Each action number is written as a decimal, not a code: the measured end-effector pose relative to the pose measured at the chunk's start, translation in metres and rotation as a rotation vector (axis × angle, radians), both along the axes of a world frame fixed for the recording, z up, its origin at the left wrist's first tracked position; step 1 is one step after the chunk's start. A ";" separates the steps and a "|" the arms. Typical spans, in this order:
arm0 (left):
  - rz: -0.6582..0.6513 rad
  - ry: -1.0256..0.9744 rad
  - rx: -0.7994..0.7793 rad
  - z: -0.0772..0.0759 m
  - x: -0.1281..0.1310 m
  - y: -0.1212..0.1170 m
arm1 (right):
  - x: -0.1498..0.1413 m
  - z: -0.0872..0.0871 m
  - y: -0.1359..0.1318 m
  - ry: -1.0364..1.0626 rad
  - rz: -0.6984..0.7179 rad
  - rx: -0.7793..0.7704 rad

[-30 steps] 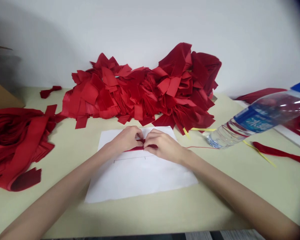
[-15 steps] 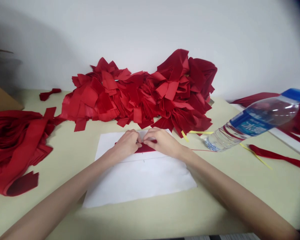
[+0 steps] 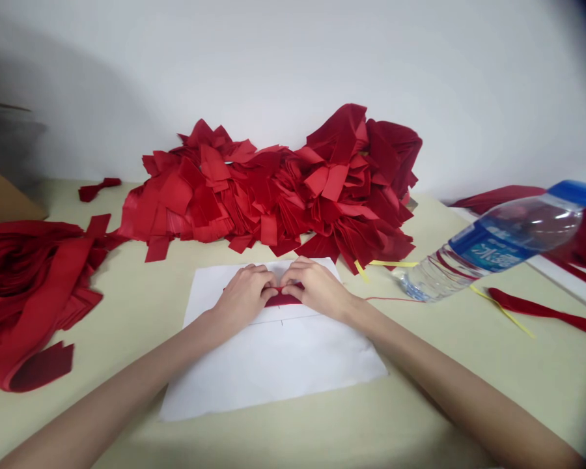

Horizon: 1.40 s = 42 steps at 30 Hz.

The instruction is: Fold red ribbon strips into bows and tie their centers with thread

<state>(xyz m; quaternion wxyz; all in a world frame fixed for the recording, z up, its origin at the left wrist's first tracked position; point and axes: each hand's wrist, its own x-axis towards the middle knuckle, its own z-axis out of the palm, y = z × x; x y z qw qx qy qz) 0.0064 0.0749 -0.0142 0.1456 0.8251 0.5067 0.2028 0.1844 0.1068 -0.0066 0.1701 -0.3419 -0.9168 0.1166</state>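
Note:
A piece of red ribbon [image 3: 284,299] lies over a white paper sheet [image 3: 268,378] marked with a thin line and short ticks. My left hand [image 3: 247,290] pinches the ribbon's middle from the left, fingers closed. From the right, my right hand [image 3: 317,286] pinches it too, thumb and fingertips close to the left ones. Much of the ribbon is hidden beneath both hands. A thin red thread [image 3: 390,299] runs from near my right wrist to a plastic water bottle [image 3: 493,241], round which red thread is wound.
A big heap of red ribbon pieces [image 3: 273,195] lies along the wall. More red ribbon [image 3: 43,280] is piled at the left, near a small red bow [image 3: 99,189]. Yellow strips [image 3: 510,316] and a red strip [image 3: 547,312] lie by the bottle.
Both hands have settled lower over the ribbon, their fingers bunching its middle. The whole view has shifted slightly, with things appearing a little lower.

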 end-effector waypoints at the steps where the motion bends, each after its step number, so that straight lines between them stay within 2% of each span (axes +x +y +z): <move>1: -0.007 -0.001 0.020 0.000 0.000 0.000 | 0.001 0.000 0.000 -0.004 0.002 0.008; 4: -0.007 -0.007 0.088 0.002 -0.002 0.000 | 0.003 0.004 -0.004 -0.006 -0.007 0.087; 6: -0.043 0.029 0.238 0.004 -0.005 -0.003 | 0.006 0.006 -0.011 -0.017 0.015 0.329; 8: -0.160 0.117 0.478 0.003 -0.010 -0.012 | 0.008 0.008 -0.022 -0.061 0.100 0.642; 9: -0.231 0.173 0.590 0.002 -0.011 -0.018 | 0.010 0.007 -0.030 -0.096 0.154 0.752; 11: -0.342 0.270 0.698 -0.003 -0.013 -0.033 | 0.012 0.003 -0.044 -0.155 0.241 0.788; 13: -0.372 0.310 0.654 -0.008 -0.012 -0.046 | 0.012 -0.002 -0.054 -0.168 0.246 0.654; 16: -0.258 0.216 0.352 -0.005 -0.007 -0.052 | 0.010 -0.005 -0.057 -0.075 0.145 0.290; 20: -0.074 -0.034 -0.146 0.013 -0.003 -0.034 | 0.006 0.006 -0.040 0.075 0.025 -0.257; 23: -0.018 -0.076 -0.304 0.024 -0.004 -0.018 | 0.003 0.015 -0.025 0.094 -0.072 -0.510; 27: 0.010 -0.056 -0.343 0.028 -0.003 -0.011 | -0.002 0.021 -0.014 0.042 -0.128 -0.550; 31: -0.003 -0.080 -0.342 0.023 -0.002 -0.012 | -0.005 0.023 -0.010 0.001 -0.083 -0.526; 36: 0.025 -0.112 -0.371 0.015 -0.004 -0.006 | -0.002 0.018 0.001 -0.007 -0.040 -0.645; 42: -0.042 -0.114 -0.462 0.018 -0.007 0.010 | -0.007 0.020 0.018 -0.069 0.013 -0.708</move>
